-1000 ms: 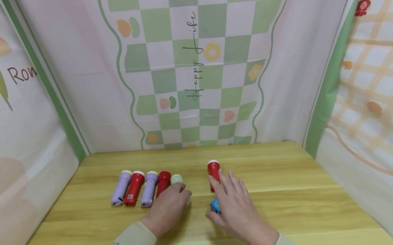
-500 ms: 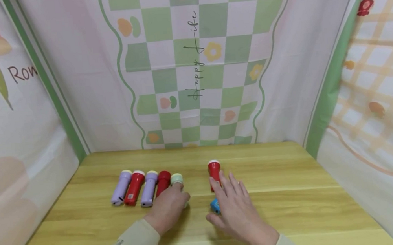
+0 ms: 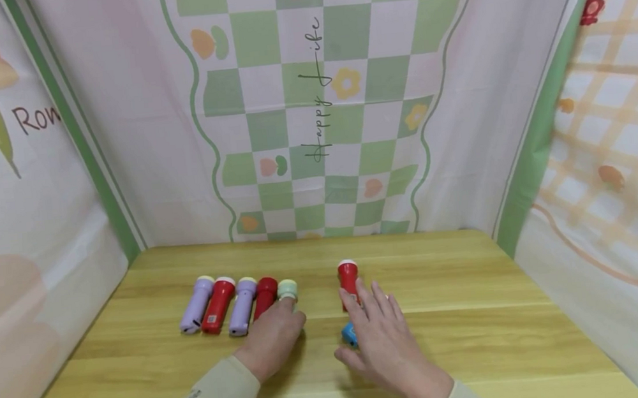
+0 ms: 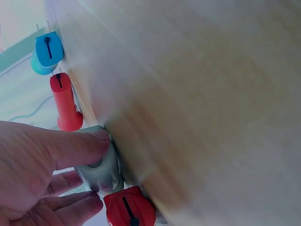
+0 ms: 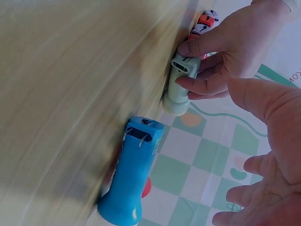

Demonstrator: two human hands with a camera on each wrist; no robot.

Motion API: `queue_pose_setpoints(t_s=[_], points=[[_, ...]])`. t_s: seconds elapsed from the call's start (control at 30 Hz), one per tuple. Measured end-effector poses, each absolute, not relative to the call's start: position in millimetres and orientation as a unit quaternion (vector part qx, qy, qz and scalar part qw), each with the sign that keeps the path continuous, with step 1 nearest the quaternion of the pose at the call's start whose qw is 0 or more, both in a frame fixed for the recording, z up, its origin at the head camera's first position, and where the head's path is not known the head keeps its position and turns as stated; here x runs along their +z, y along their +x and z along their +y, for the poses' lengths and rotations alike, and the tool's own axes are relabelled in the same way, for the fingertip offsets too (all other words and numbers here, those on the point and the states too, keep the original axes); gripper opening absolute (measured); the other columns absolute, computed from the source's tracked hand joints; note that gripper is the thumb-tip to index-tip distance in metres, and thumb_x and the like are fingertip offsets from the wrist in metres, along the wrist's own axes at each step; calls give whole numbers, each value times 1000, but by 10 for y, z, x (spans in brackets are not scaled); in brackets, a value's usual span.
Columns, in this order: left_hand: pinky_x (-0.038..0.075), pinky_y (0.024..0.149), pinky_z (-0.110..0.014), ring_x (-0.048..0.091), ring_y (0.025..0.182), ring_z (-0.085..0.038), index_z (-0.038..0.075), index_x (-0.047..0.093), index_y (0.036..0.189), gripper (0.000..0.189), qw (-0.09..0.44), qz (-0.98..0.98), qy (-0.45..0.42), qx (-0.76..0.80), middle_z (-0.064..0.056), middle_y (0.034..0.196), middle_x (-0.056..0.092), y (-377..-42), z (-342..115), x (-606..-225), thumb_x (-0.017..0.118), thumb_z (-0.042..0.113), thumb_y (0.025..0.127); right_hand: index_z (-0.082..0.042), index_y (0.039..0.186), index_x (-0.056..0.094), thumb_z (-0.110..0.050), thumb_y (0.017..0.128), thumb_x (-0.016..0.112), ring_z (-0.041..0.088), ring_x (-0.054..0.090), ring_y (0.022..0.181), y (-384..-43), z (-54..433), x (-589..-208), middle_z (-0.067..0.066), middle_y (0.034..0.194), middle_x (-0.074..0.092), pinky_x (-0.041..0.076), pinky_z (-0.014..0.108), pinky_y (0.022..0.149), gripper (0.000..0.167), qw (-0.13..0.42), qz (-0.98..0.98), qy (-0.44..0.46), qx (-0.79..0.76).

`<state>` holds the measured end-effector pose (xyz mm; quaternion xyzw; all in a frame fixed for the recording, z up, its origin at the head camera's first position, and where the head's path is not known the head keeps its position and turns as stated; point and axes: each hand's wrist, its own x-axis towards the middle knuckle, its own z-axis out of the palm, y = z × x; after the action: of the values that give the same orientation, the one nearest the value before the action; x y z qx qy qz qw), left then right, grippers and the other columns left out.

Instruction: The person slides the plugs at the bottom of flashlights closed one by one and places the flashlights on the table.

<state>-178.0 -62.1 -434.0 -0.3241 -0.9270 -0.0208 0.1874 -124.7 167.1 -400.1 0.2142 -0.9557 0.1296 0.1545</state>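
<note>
My left hand point(image 3: 271, 339) holds a pale green flashlight point(image 3: 287, 288) lying on the table at the right end of a row. In the right wrist view, thumb and fingers pinch the tail of this green flashlight point(image 5: 178, 92). Close on its left lies a dark red flashlight point(image 3: 266, 292). My right hand point(image 3: 388, 346) is spread, palm down, over a blue flashlight point(image 3: 349, 334) that it mostly hides in the head view. Seen from the right wrist, the blue flashlight point(image 5: 127, 174) lies apart from the fingers, two metal prongs standing out at its tail.
Further left in the row lie a purple flashlight point(image 3: 241, 309), a red one with a white rim point(image 3: 218, 306) and another purple flashlight point(image 3: 196, 307). Beyond my right fingers is a red flashlight point(image 3: 347, 274). Printed cloth point(image 3: 312, 129) hangs around the wooden table point(image 3: 446, 263).
My left hand has shifted slightly left with the green flashlight, bringing it nearer the dark red one. My right hand has stayed in place.
</note>
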Motion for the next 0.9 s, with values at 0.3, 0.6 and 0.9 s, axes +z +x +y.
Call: queue_pose_setpoints(t_s=[0.3, 0.6, 0.9], points=[[61, 74, -37, 67, 84, -24, 9, 67, 84, 14, 204, -923, -328, -2, -9, 91, 63, -1780, -632, -4339, 79, 1, 85, -11, 159, 38, -45, 84, 86, 54, 31, 150, -1242, 1686, -4009, 26, 166, 32, 30, 73, 117, 95, 157, -956, 212, 129], [61, 73, -36, 67, 84, -23, 9, 67, 85, 14, 191, -928, -321, 2, -8, 92, 63, -1776, -635, -4351, 79, 1, 85, -11, 159, 38, -45, 82, 87, 54, 31, 149, -1243, 1697, -4021, 26, 165, 33, 30, 72, 118, 98, 154, -956, 214, 125], [62, 74, -35, 67, 84, -23, 9, 68, 87, 14, 197, -926, -321, 12, -9, 93, 63, -1777, -636, -4361, 80, 1, 86, -10, 159, 38, -45, 82, 88, 54, 31, 150, -1232, 1702, -4018, 27, 164, 34, 30, 72, 118, 98, 154, -956, 214, 128]])
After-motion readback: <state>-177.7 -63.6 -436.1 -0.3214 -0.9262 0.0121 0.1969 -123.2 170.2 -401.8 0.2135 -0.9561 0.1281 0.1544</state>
